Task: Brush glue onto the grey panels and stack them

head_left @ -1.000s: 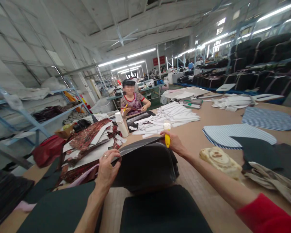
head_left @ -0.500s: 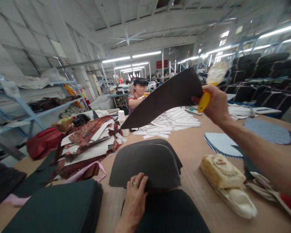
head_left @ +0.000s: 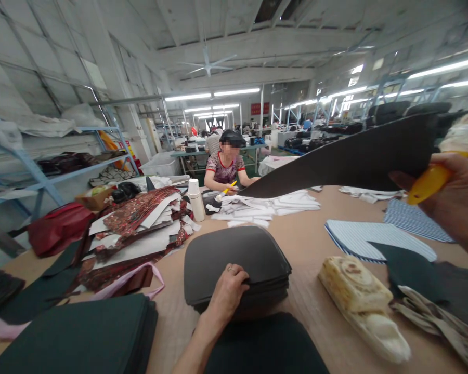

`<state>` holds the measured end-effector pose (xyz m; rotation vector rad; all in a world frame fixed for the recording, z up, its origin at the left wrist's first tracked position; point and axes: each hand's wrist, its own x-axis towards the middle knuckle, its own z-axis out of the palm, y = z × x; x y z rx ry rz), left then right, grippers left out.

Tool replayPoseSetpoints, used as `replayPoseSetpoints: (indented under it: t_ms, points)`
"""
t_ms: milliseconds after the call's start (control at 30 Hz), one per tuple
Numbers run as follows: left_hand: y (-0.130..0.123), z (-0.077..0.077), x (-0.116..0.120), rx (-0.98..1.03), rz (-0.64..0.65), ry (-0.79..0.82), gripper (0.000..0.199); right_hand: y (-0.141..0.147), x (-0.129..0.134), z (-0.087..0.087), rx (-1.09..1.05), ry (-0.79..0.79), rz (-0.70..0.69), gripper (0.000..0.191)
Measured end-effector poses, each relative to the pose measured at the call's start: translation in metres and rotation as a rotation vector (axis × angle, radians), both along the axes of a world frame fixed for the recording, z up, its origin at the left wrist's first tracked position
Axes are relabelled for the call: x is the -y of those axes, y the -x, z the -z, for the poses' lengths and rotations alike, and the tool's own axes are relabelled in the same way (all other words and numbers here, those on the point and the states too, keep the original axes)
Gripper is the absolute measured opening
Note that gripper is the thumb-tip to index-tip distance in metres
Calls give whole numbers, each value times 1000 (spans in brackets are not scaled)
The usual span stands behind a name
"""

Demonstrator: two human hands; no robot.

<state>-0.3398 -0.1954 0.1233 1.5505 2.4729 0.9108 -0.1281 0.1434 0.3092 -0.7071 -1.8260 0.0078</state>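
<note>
My left hand point(head_left: 230, 285) rests on the near part of a stack of dark grey rounded sheets point(head_left: 234, 244), its fingers bent on the top sheet and its thumb not clearly visible. Raised at the right, my right hand point(head_left: 452, 197) grips a yellow-handled brush point(head_left: 429, 184) with a whitish head. The same hand pinches one end of a loose dark sheet point(head_left: 354, 156), which slants down to the left over the table. Nearer me lies a dark green rounded piece point(head_left: 273, 348). At the left stands a stack of dark green pieces point(head_left: 74, 332).
A pale, crusted block-shaped container point(head_left: 359, 291) sits at the right, near striped pieces point(head_left: 374, 236). Patterned scraps point(head_left: 136, 223) pile up at the left beside white cups point(head_left: 196, 200). Across the table point(head_left: 308, 228), a person point(head_left: 224, 166) holds a yellow tool behind white strips point(head_left: 265, 208).
My right hand has swung right with the brush and dark sheet. My left hand has moved slightly up and right on the stack, whose sheets now lie more evenly.
</note>
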Motion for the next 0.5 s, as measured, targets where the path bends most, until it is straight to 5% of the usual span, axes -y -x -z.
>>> replayPoseSetpoints:
  t_ms: [333,400,500]
  points:
    - [3,2,-7,166,-40,-169,22,1,35,37,-43,-72,-68,47]
    - [-6,0,-5,411,-110,-316,32,-4,57,47,-85,-60,-112,38]
    - [-20,-7,2,1116,-207,-696,40,-12,95,67,-83,-11,-409,21]
